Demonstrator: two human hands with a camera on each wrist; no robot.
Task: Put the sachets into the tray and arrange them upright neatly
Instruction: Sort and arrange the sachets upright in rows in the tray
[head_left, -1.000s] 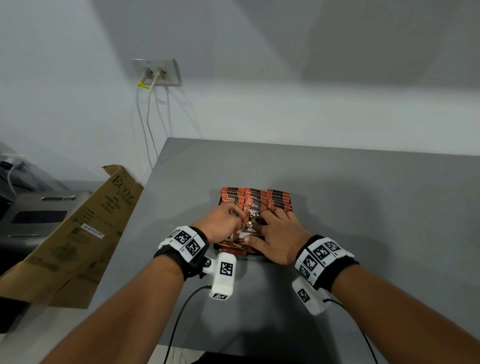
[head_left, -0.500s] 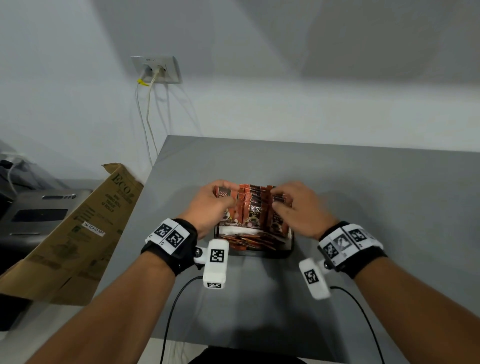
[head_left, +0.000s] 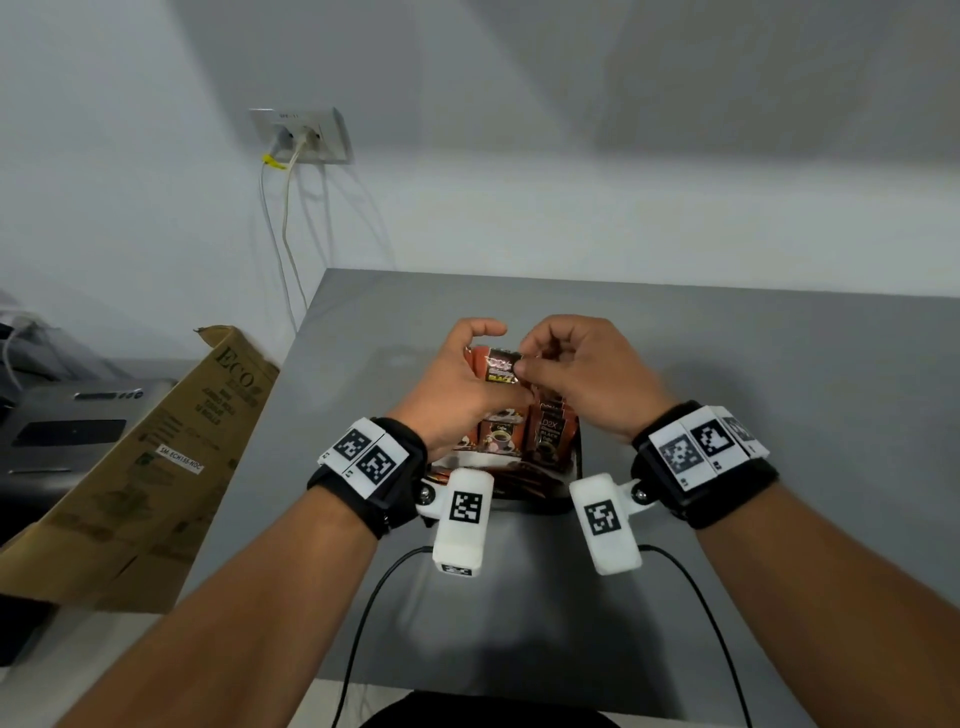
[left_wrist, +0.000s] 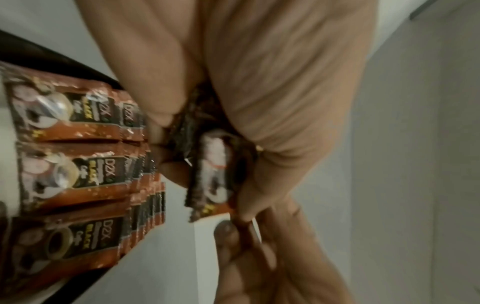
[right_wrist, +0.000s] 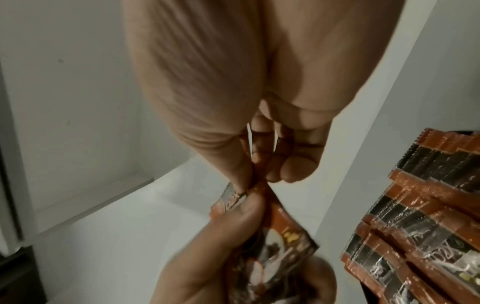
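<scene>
Sachets (head_left: 503, 366) held up over the tray (head_left: 577, 457), a small bunch lifted clear of the rows already standing in it. Left hand (head_left: 462, 384) is curled round the bunch from below and grips it; right hand (head_left: 582, 379) pinches the top corner of the front sachet betw thumb and forefinger, other fingers tucked in. Standing sachets (left_wrist: 78, 168) fill the tray in three side-by-side rows, faces toward the person.

To do this step well, I'd say: square the bunch's edges w/ both hands first, keep the printed faces all one way, then lower it straight down into a gap so it doesn't knock the rows over. Light grip only, the foil looks like it creases easily.

Hard to tell: how many sachets are in the bunch, the left wrist view is blurred and the palm covers most of it. Tray's far side is hidden behind the hands, its near edge by the wrist cameras, so free space can't be judged
</scene>
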